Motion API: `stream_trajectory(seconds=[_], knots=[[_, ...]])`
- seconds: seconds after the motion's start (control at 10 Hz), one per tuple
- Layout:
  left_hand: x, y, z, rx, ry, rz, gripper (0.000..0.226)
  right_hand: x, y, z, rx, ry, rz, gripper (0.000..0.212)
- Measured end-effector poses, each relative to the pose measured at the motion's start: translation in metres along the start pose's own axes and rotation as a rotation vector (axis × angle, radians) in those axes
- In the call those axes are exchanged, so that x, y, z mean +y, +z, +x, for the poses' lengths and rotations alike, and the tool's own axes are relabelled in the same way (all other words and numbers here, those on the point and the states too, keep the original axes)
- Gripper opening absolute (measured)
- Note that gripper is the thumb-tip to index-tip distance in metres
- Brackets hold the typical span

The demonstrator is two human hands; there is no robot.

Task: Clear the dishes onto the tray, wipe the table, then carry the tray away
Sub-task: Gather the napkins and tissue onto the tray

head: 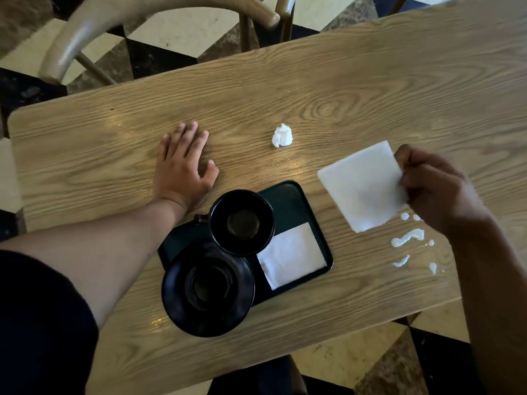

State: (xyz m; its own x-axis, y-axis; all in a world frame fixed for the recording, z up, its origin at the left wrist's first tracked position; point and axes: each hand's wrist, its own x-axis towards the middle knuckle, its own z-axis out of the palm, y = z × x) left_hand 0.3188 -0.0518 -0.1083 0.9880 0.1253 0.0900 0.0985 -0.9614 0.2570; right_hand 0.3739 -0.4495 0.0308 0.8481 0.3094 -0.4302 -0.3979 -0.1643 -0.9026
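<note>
The tray [296,203] is largely hidden: a black cup [241,222] and saucer [207,289] cover its left and near parts, and a flat napkin [291,255] covers its right. Right of the tray, the right hand [439,192] is motion-blurred, its fingertips hidden behind a held napkin [362,186]. The tabletop [342,95] runs off the right edge. Beyond the tray, a chair [85,38] is cut off at the top.

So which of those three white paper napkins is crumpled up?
The small napkin ball lying alone on the table. The napkin on the tray and the napkin in the right hand are both flat squares.
</note>
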Motion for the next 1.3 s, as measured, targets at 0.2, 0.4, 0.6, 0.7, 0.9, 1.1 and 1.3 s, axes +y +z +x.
stream_trajectory(seconds=[0.2, 0.4, 0.6, 0.7, 0.9, 1.1, 1.3], knots=[[0.000, 0.001, 0.002, -0.016, -0.003, 0.013, 0.065, 0.019, 0.030, -0.009, -0.553, 0.168, -0.340, 0.019], [0.000, 0.002, 0.001, -0.010, -0.013, 0.026, 0.065, 0.035, 0.066, -0.002, -0.724, 0.183, -0.677, 0.011], [-0.001, 0.003, 0.002, 0.001, -0.003, 0.023, 0.064, 0.050, 0.086, 0.009, -0.684, 0.169, -0.721, 0.007], [-0.001, 0.003, 0.001, 0.015, 0.002, 0.022, 0.063, 0.055, 0.090, 0.009, -0.637, 0.171, -0.707, 0.008], [0.000, 0.002, 0.002, 0.004, -0.007, 0.016, 0.064, 0.059, 0.097, 0.007, -0.543, 0.080, -0.787, 0.013], [0.001, 0.000, 0.001, -0.012, -0.013, 0.021, 0.064, 0.056, 0.100, 0.004, -0.433, 0.001, -0.782, 0.012], [0.002, -0.002, 0.002, -0.027, -0.017, 0.031, 0.064, 0.048, 0.098, -0.001, -0.375, -0.032, -0.747, 0.009]])
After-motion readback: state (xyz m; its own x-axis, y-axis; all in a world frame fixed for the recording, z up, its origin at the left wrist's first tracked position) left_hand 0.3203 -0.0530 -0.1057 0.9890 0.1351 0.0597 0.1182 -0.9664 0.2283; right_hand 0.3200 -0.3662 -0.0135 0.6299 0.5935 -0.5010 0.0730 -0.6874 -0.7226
